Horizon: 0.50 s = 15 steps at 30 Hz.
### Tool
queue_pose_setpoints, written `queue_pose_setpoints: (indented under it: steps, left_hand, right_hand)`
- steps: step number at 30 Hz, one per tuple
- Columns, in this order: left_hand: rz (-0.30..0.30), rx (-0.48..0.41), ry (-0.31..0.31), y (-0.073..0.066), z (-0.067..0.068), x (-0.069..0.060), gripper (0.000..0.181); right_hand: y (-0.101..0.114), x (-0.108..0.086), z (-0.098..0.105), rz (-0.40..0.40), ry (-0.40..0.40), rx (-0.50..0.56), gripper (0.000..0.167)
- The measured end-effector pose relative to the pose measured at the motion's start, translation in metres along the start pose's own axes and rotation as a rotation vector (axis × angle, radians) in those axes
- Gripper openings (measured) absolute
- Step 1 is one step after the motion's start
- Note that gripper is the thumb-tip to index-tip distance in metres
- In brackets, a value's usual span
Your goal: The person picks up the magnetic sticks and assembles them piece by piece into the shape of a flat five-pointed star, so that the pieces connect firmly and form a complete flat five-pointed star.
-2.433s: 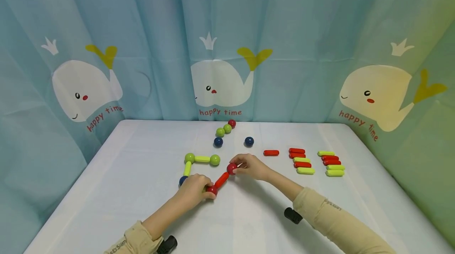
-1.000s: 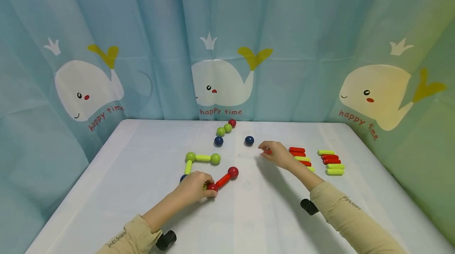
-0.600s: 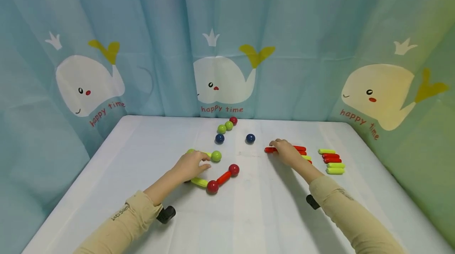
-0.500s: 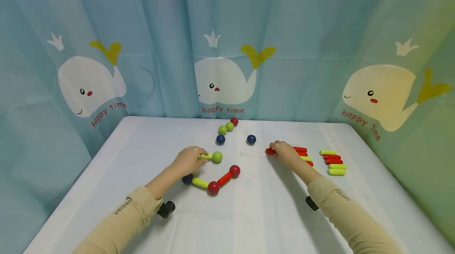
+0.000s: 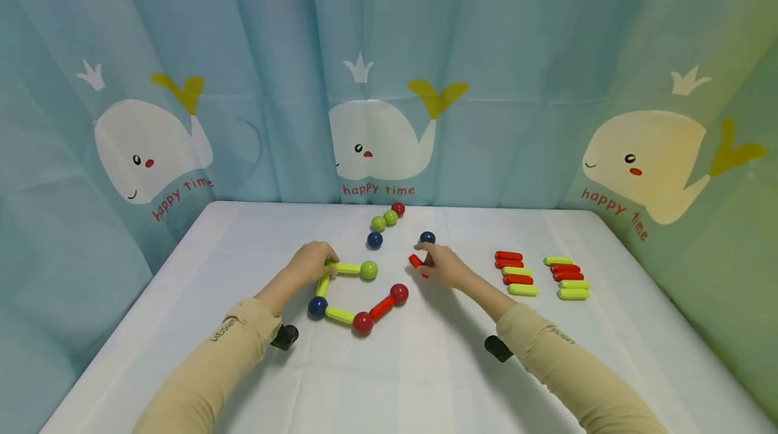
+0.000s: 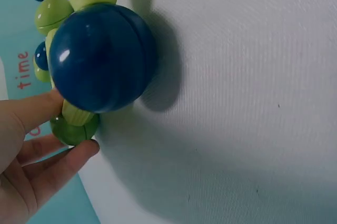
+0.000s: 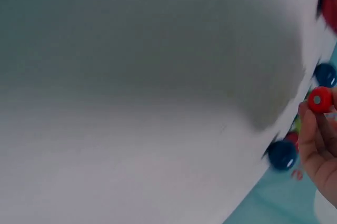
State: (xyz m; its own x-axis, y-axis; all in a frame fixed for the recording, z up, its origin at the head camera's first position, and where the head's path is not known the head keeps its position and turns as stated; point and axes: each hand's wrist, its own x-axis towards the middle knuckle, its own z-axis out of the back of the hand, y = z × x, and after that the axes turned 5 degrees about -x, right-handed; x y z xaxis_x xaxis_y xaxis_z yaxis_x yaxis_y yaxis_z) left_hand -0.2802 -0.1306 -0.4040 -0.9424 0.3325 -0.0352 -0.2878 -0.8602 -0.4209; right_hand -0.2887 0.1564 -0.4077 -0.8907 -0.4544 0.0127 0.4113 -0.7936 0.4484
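With thumb and fingers my left hand [image 5: 311, 262] pinches the green ball [image 6: 75, 130] at the back left corner of an unclosed figure of rods and balls. From that corner a lime rod [image 5: 347, 268] runs to another green ball [image 5: 369, 270]. A second lime rod [image 5: 323, 286] leads to the blue ball [image 5: 317, 307], then a lime rod [image 5: 339, 315], a red ball [image 5: 362, 323], a red rod [image 5: 382, 308] and a red ball [image 5: 399, 294]. My right hand [image 5: 446, 265] holds a loose red rod [image 7: 319, 100] above the table, its round metal end showing in the right wrist view.
Behind the figure lie a blue ball [image 5: 375, 239], two green balls and a red ball [image 5: 398, 208]. Another blue ball [image 5: 427, 237] is partly behind my right hand. Two groups of red and lime rods [image 5: 516, 272] lie at the right. A curtain [image 5: 389, 29] hangs behind the table.
My left hand has let go of the near red ball and moved back to the corner green ball. My right hand has left the far red ball, picked up the single red rod and brought it left.
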Motion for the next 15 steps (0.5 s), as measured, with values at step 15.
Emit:
queue_pose_setpoints:
  steps: [15]
  left_hand:
    - [0.017,0.013,-0.061,-0.005,-0.010,0.005,0.020]
  right_hand:
    - [0.042,0.001,-0.030,-0.071,-0.043,0.172,0.038]
